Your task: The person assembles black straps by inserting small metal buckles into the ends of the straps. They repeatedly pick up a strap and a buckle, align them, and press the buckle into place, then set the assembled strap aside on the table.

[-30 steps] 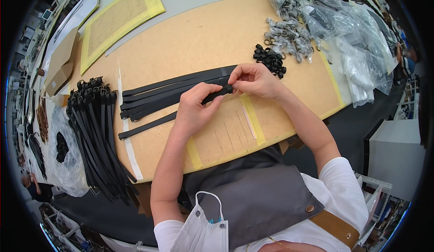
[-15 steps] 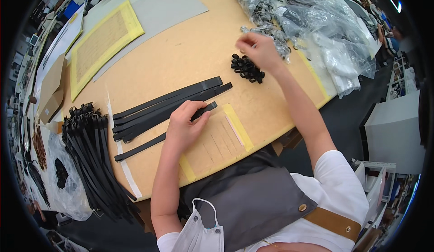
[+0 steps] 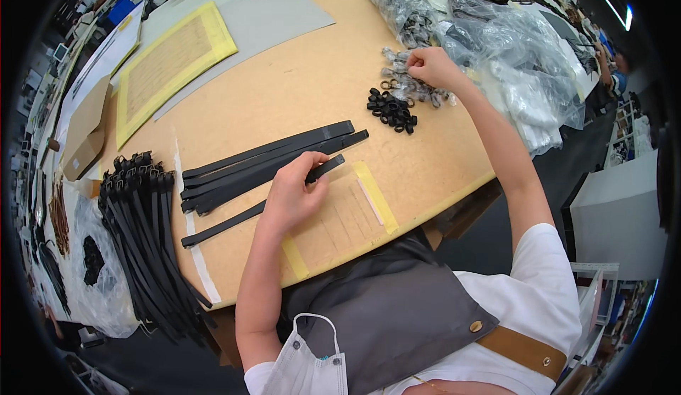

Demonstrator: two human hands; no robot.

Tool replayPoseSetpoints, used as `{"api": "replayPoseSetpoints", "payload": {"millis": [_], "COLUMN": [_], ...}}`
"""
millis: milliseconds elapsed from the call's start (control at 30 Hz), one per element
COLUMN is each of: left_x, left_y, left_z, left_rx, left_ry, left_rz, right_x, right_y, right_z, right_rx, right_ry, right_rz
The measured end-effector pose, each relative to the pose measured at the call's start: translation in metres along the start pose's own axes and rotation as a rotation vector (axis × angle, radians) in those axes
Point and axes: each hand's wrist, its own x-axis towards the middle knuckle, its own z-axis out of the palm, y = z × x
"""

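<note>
My left hand (image 3: 296, 188) is closed around a narrow black strap (image 3: 228, 223) near its right end, holding it against the tabletop. Just beyond that lie several other black straps (image 3: 266, 164), side by side. Over a heap of small metal pieces in clear plastic wrap (image 3: 424, 91), my right hand (image 3: 437, 70) has its fingertips pinched together. What they hold, if anything, is too small to make out. A pile of small black loops (image 3: 392, 111) sits just nearer than that heap, touching neither hand.
A bundle of black straps with buckles (image 3: 138, 210) hangs over the table's left edge. Clear plastic bags (image 3: 496, 40) crowd the far right. A yellow-taped board (image 3: 177, 62) lies at the far left, and yellow tape (image 3: 376, 196) marks the near tabletop.
My right hand has moved a little right from beside the black loops to the wrapped pieces. My left hand keeps its hold on the strap. The view has shifted slightly.
</note>
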Motion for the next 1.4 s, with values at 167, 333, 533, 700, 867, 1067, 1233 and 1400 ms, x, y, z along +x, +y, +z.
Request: {"api": "replayPoseSetpoints", "payload": {"millis": [167,333,533,700,867,1067,1233,1400], "left_x": [0.001,0.001,-0.001,-0.002,0.000,0.003,0.004,0.004], "left_y": [0.000,-0.001,-0.009,-0.007,-0.009,-0.017,-0.017,-0.022], "left_z": [-0.003,-0.009,-0.010,-0.010,-0.009,-0.011,-0.010,-0.009], "left_rx": [0.021,0.036,0.142,0.176,0.116,-0.079,-0.197,-0.401], "left_ry": [0.111,0.234,0.262,0.289,0.238,0.167,0.132,0.105], "left_rz": [0.106,0.188,0.169,0.185,0.123,0.013,-0.073,-0.139], "right_x": [-0.035,-0.080,-0.091,-0.088,-0.088,-0.095,-0.097,-0.106], "right_y": [-0.036,-0.122,-0.145,-0.134,-0.131,-0.131,-0.134,-0.143], "right_z": [0.015,0.058,0.090,0.099,0.108,0.125,0.134,0.134], "right_rx": [0.605,0.929,1.188,1.194,1.207,1.089,1.039,1.300], "right_ry": [-0.088,-0.456,-0.614,-0.641,-0.646,-0.428,-0.249,-0.308], "right_rz": [-0.043,-0.022,-0.042,-0.065,-0.087,-0.292,-0.412,-0.291]}}
